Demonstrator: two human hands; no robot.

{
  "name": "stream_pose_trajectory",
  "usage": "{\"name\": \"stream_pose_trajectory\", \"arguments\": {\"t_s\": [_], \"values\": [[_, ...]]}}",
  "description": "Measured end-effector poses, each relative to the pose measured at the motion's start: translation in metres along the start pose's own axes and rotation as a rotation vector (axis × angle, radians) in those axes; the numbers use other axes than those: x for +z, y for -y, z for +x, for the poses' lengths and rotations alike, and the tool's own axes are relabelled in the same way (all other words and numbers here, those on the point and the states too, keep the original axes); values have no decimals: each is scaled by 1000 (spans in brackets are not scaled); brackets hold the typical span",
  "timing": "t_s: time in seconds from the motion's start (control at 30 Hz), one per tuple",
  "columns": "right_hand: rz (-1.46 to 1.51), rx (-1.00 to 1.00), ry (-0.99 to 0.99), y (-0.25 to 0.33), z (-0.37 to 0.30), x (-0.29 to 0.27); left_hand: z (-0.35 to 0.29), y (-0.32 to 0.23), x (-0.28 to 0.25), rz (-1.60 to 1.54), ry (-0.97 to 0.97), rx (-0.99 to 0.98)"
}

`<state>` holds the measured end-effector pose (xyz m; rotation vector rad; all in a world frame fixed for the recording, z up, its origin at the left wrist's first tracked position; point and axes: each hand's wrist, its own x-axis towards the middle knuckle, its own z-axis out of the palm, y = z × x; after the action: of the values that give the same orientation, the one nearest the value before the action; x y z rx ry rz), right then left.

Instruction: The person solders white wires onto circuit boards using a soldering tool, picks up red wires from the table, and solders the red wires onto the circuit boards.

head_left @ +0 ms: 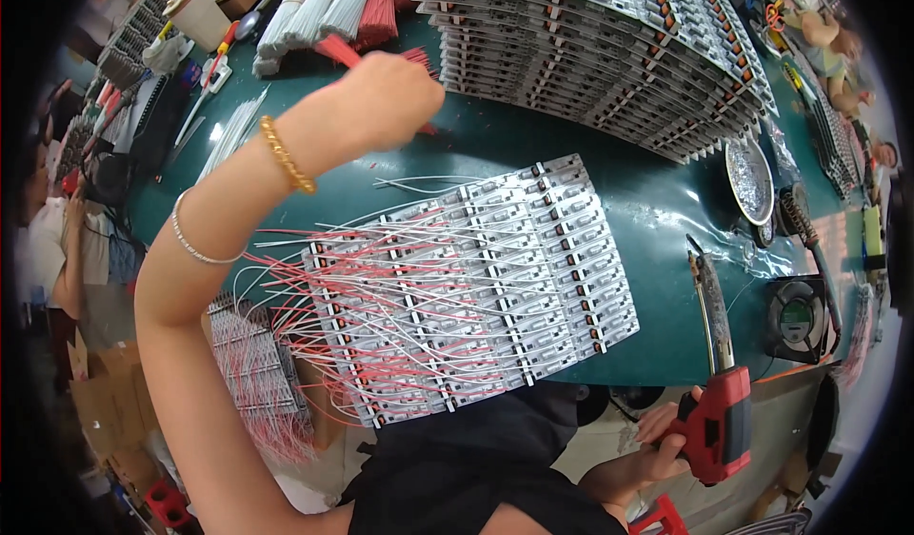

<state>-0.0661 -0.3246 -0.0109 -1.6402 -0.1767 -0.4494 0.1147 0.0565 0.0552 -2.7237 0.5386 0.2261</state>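
My left hand (390, 102) reaches across to the far side of the bench, curled closed over loose red wires (338, 50); what its fingertips pinch is hidden. My right hand (659, 454) grips a red and black soldering gun (716, 427) at the lower right, its long tip pointing up and away. Between the hands lies a panel of small circuit boards (562, 249), slightly turned. Red and white wires (381, 292) lie across its left and middle columns and spill past the left edge. The columns at its right bear no wires.
A tall stack of similar panels (590, 69) stands at the back. Bundled white wires (314, 7) lie at far left. To the right are an oval metal dish (749, 181) and a small black fan (796, 318). A wired panel (252, 364) sits lower left. Other people are nearby.
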Motion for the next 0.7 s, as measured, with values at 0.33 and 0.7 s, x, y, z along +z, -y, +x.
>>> {"name": "stream_pose_trajectory", "arguments": {"t_s": [0.33,0.7], "values": [[27,86,15,10,4,15,-18,-36,12,-1187,-150,-90],[17,438,153,19,17,81,-7,-73,32,-1197,-357,-241]]}}
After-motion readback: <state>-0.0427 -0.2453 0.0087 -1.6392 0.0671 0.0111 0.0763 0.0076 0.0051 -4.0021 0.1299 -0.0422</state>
